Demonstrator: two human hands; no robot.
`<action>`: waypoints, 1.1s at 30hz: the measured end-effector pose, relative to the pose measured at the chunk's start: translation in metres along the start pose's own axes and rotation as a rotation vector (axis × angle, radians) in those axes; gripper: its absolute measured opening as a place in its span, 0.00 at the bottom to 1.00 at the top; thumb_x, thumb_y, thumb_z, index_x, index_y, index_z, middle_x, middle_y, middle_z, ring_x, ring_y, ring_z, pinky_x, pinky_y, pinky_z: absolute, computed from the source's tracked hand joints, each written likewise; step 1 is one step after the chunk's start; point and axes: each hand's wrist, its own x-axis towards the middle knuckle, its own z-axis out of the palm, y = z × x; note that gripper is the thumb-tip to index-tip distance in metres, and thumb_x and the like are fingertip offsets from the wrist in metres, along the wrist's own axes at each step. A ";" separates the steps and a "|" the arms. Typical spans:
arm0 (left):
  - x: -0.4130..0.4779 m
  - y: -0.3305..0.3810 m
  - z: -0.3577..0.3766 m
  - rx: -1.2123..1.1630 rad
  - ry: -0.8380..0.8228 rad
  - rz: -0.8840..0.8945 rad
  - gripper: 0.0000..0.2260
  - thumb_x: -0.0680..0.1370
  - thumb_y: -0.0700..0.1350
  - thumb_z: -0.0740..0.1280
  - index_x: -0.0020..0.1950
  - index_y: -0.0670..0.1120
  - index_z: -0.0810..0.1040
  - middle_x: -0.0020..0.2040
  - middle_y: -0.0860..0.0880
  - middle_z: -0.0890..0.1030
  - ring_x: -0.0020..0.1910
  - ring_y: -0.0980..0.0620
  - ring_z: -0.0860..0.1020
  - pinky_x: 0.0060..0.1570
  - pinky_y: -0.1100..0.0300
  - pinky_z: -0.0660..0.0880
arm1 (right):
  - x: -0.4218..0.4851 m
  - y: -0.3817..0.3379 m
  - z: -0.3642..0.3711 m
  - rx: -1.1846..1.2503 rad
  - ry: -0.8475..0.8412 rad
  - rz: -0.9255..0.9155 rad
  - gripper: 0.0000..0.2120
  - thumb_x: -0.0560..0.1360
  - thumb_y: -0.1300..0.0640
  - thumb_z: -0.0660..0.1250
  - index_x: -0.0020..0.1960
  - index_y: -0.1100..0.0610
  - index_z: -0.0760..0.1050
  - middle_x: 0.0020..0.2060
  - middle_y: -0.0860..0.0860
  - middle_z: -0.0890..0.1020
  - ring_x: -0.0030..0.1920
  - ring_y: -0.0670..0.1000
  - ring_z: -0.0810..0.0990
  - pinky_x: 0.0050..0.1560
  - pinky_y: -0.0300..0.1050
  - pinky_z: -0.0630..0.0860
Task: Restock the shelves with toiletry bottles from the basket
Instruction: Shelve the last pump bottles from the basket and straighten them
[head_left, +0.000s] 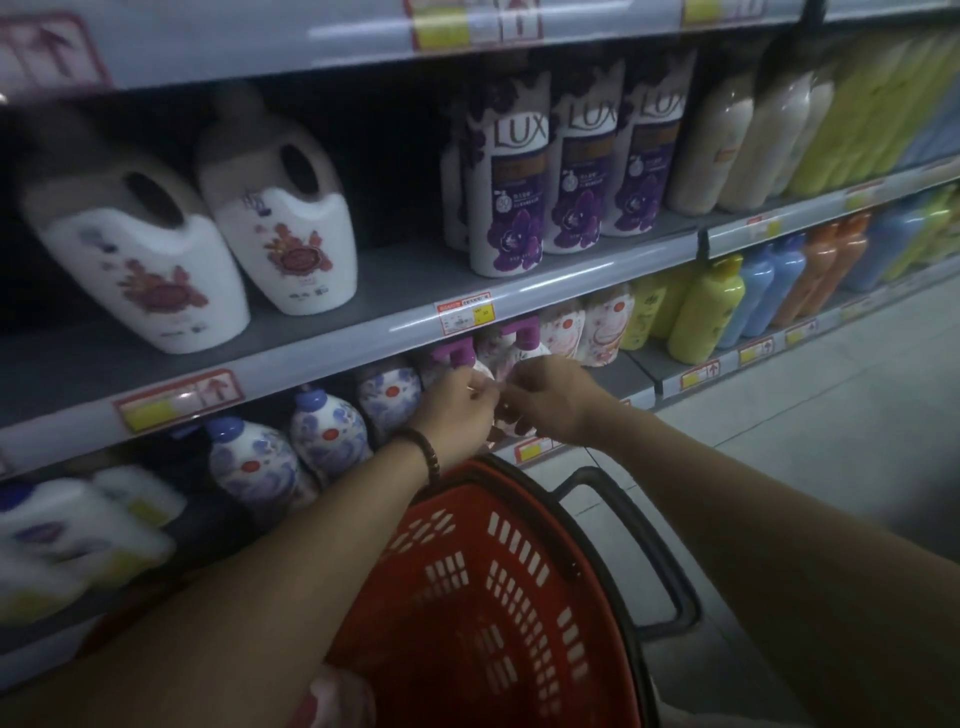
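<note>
pump bottle (511, 364) between left hand (457, 413) and right hand (550, 405), both curled around it

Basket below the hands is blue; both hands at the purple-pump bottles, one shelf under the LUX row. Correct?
No, in the head view the basket is red. The rest stands: left hand and right hand are at the purple-pump bottles, one shelf under the LUX row.

A dark beaded bracelet (422, 457) circles the wrist of the left hand (457, 410); left forearm (291, 561) and right forearm (727, 499) are bare.
</note>
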 end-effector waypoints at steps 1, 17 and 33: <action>-0.008 -0.003 -0.008 0.021 0.013 0.005 0.09 0.86 0.49 0.62 0.49 0.51 0.79 0.47 0.44 0.87 0.45 0.43 0.88 0.49 0.36 0.84 | -0.005 -0.008 0.004 0.016 -0.007 -0.007 0.14 0.82 0.48 0.66 0.45 0.56 0.82 0.39 0.51 0.87 0.39 0.50 0.87 0.49 0.56 0.85; -0.131 -0.052 -0.089 0.117 0.193 0.021 0.03 0.84 0.47 0.67 0.52 0.53 0.80 0.52 0.51 0.86 0.46 0.50 0.86 0.50 0.43 0.85 | -0.074 -0.091 0.082 0.047 -0.095 -0.108 0.13 0.83 0.45 0.68 0.47 0.53 0.81 0.40 0.48 0.84 0.42 0.48 0.82 0.45 0.48 0.78; -0.237 -0.161 -0.125 0.122 0.374 -0.204 0.04 0.80 0.40 0.72 0.51 0.49 0.81 0.47 0.53 0.85 0.45 0.58 0.83 0.47 0.61 0.75 | -0.117 -0.118 0.192 0.049 -0.334 -0.084 0.03 0.77 0.56 0.72 0.44 0.50 0.81 0.42 0.51 0.88 0.43 0.48 0.85 0.49 0.43 0.79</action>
